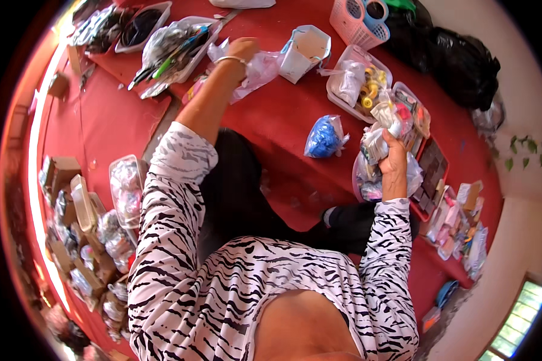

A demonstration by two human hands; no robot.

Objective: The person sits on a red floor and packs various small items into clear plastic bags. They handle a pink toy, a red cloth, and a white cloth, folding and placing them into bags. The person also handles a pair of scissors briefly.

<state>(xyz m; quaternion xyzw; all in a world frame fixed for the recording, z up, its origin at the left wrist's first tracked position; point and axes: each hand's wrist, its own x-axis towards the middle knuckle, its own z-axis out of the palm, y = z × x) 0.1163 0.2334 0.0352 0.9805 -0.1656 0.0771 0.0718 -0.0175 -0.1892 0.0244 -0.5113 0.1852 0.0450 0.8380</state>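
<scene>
My left hand, a bangle on its wrist, is stretched far forward and closed at a thin pinkish plastic bag. The bag spreads beneath the hand to its right. At my right, my right hand is closed around a small whitish-grey packet, its thumb on top. That packet is above a round tub of plastic-wrapped items. Between my hands, a clear bag of blue pieces lies on the red floor covering. Farther off stands an open white paper bag with blue handles.
Ahead are a tray of yellow rolls, a pink basket and black bags. A bin of packets and pens stands at far left. Boxes and bagged goods crowd the left side; a compartment tray sits at right.
</scene>
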